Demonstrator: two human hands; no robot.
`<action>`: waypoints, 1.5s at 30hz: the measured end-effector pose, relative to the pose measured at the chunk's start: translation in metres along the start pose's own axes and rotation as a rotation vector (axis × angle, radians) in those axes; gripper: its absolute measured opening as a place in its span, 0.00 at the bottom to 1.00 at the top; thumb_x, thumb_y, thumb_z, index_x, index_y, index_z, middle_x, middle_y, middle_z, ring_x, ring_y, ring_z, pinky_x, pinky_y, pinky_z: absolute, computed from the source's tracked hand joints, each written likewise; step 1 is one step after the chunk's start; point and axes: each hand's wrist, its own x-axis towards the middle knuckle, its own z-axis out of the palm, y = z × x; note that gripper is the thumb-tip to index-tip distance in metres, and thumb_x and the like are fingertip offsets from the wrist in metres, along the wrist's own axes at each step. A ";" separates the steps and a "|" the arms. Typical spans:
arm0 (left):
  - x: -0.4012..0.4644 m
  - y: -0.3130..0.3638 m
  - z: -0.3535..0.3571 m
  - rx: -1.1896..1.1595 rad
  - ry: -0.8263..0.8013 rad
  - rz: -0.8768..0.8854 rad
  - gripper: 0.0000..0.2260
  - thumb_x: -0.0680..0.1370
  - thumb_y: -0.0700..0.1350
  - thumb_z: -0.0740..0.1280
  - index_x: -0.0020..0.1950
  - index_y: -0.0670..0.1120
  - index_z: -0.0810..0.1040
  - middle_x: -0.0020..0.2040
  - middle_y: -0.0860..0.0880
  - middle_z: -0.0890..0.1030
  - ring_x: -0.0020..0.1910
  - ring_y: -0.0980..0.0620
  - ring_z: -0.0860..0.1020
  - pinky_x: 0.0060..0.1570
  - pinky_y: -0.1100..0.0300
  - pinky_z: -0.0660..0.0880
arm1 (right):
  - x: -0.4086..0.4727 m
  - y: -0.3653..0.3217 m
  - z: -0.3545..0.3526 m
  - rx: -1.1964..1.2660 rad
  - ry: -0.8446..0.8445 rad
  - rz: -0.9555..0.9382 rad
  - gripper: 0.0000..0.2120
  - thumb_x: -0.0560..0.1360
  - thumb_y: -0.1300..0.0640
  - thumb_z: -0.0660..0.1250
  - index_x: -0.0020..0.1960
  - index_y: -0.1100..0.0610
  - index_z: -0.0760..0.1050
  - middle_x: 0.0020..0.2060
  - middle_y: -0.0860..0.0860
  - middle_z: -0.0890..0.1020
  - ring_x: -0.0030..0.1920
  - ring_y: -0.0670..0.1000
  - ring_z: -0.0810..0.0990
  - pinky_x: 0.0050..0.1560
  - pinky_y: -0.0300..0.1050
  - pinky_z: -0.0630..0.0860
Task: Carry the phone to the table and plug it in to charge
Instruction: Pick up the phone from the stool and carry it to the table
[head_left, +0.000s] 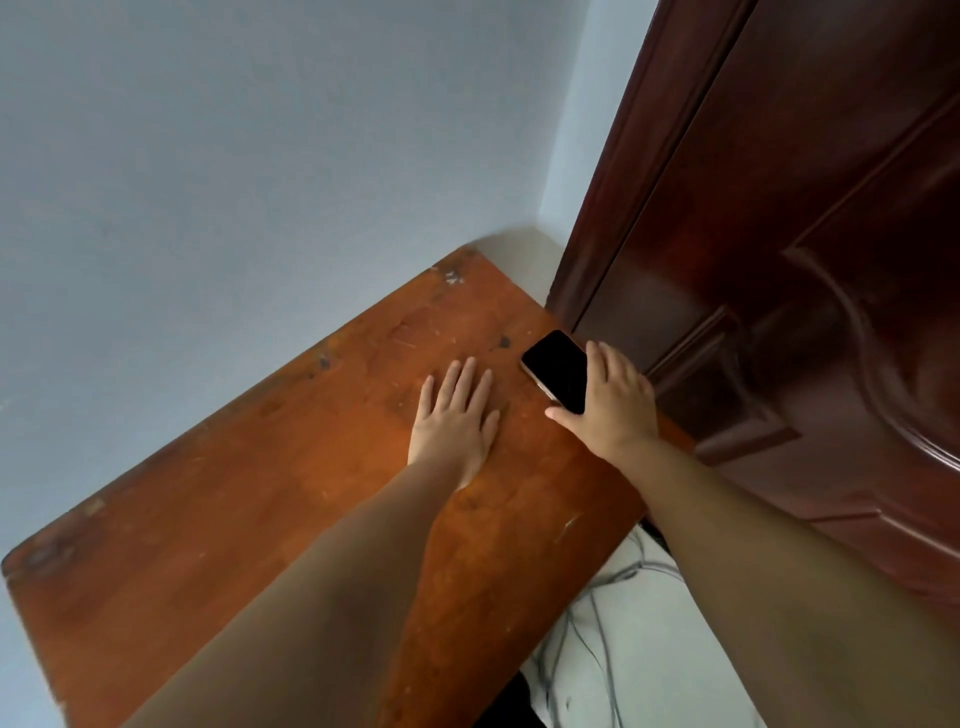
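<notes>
Right hand (613, 410) clasping phone (558, 370) at table's (260, 499) right edge by the door (779, 260), long axis toward far corner; left hand (457, 421) flat, fingers spread, empty; cables (597, 623) below right edge.

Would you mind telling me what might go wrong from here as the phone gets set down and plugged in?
The phone, held in the right hand, sits near the table edge by the door; set there, it could get knocked off. The cables lie on the floor below the table; none is on top, so reaching down one-handed may tilt the phone. The left hand rests flat and free.
</notes>
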 end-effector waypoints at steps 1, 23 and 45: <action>0.001 -0.001 0.002 0.007 0.011 0.001 0.28 0.78 0.60 0.35 0.77 0.52 0.42 0.79 0.49 0.45 0.76 0.49 0.39 0.72 0.48 0.35 | 0.002 0.002 0.002 0.018 -0.006 0.022 0.49 0.67 0.34 0.67 0.75 0.60 0.52 0.74 0.58 0.62 0.73 0.58 0.61 0.69 0.57 0.63; 0.007 -0.003 -0.027 0.028 -0.149 -0.014 0.28 0.79 0.61 0.43 0.77 0.52 0.44 0.79 0.49 0.47 0.77 0.47 0.44 0.74 0.46 0.43 | 0.009 -0.008 -0.047 0.065 0.085 -0.129 0.40 0.67 0.39 0.71 0.68 0.63 0.64 0.62 0.59 0.71 0.62 0.58 0.68 0.58 0.52 0.73; -0.273 -0.053 -0.127 0.012 0.253 -0.680 0.23 0.80 0.53 0.52 0.75 0.48 0.57 0.74 0.45 0.65 0.73 0.45 0.62 0.70 0.47 0.60 | -0.122 -0.179 -0.118 0.170 0.153 -0.837 0.35 0.66 0.40 0.70 0.64 0.61 0.67 0.57 0.58 0.72 0.56 0.58 0.71 0.55 0.50 0.73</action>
